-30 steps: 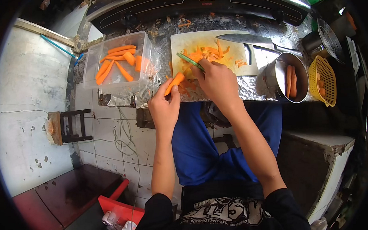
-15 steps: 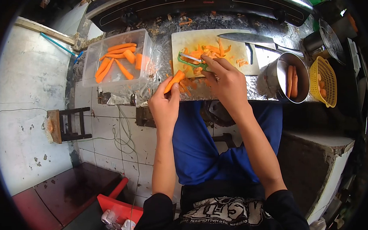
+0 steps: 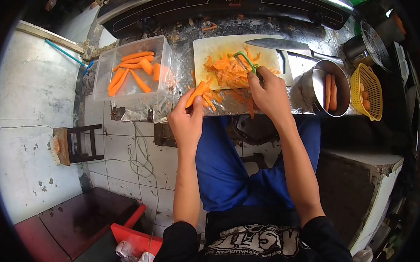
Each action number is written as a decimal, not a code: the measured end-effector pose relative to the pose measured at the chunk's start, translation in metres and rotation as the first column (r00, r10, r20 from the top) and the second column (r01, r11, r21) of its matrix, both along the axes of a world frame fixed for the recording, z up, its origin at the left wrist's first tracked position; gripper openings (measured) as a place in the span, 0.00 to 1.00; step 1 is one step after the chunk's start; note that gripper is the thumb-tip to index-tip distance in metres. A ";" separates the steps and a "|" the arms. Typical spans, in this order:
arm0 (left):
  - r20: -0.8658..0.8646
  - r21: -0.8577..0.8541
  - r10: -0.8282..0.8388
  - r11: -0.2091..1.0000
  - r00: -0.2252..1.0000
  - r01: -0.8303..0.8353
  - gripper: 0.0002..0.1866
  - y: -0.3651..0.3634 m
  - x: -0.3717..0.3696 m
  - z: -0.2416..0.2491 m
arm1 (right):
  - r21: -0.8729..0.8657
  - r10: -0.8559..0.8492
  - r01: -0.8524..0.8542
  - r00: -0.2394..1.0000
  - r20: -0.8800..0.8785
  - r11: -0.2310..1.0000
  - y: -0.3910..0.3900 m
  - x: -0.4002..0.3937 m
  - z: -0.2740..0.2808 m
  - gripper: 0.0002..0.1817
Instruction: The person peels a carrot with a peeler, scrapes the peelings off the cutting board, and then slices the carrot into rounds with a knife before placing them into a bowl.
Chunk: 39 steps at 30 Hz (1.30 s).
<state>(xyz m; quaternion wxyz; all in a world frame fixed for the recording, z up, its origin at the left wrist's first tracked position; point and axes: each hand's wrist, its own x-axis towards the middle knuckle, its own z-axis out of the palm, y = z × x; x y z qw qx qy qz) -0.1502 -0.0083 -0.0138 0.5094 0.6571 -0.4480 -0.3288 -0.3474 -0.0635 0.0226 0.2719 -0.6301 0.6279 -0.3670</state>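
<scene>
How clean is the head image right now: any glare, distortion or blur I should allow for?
Head view: strong fisheye curve, with black corners; bright glare on the crinkled foil and the steel pot; deep shadow at right, below the yellow basket; the peeler reads fairly clearly.

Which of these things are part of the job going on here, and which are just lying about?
Part of the job, it seems:
- green peeler, in the right hand
- held carrot, in the left hand
- peelings
- cutting board
- carrot tub
- carrot pot

Probably just lying about:
- knife
- yellow basket
- stool
</scene>
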 end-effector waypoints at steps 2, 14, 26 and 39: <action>0.008 0.000 0.001 1.000 1.000 -0.001 0.15 0.000 -0.001 0.001 | 0.028 -0.016 0.017 0.999 -0.034 0.999 -0.002 -0.001 0.009 0.22; -0.010 0.014 0.004 1.000 1.000 -0.004 0.16 0.000 -0.001 0.003 | 0.055 -0.062 0.059 0.997 0.049 0.997 -0.004 -0.010 0.003 0.28; -0.014 -0.002 0.003 1.000 1.000 -0.003 0.15 0.000 0.000 0.000 | 0.071 -0.106 0.103 0.994 0.030 0.992 -0.007 -0.019 0.000 0.22; 0.015 0.001 -0.018 1.000 1.000 0.018 0.16 0.000 0.000 0.000 | 0.287 -0.035 0.000 0.993 0.115 0.958 -0.005 -0.020 0.014 0.37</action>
